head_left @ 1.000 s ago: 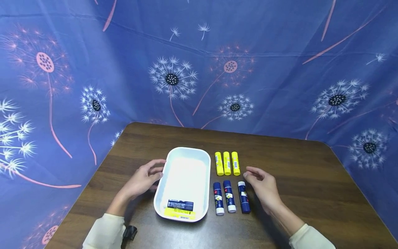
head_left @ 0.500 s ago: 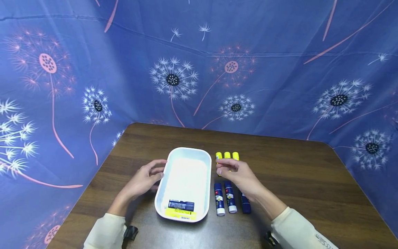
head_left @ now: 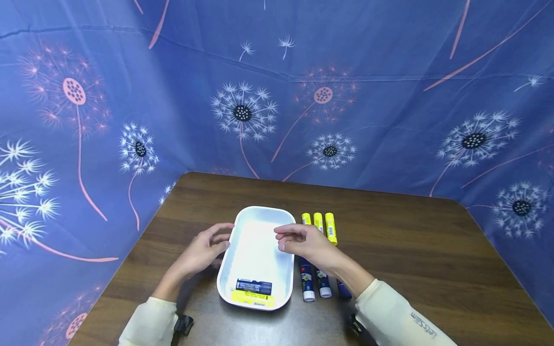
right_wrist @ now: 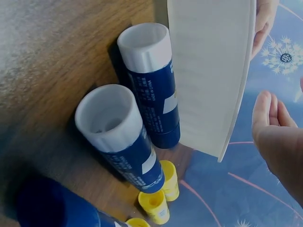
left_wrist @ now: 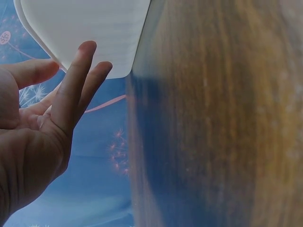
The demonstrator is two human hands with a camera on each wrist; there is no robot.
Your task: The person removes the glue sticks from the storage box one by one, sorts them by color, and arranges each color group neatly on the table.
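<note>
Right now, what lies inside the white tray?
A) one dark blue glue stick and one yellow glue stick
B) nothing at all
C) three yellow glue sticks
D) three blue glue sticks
A: in the head view the white tray holds one dark blue glue stick and one yellow glue stick side by side at its near end; the other sticks lie on the table to its right.

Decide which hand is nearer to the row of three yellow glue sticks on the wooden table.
Right. The right hand hovers just beside the yellow glue sticks, over the white tray's edge; the left hand rests at the tray's far side.
</note>
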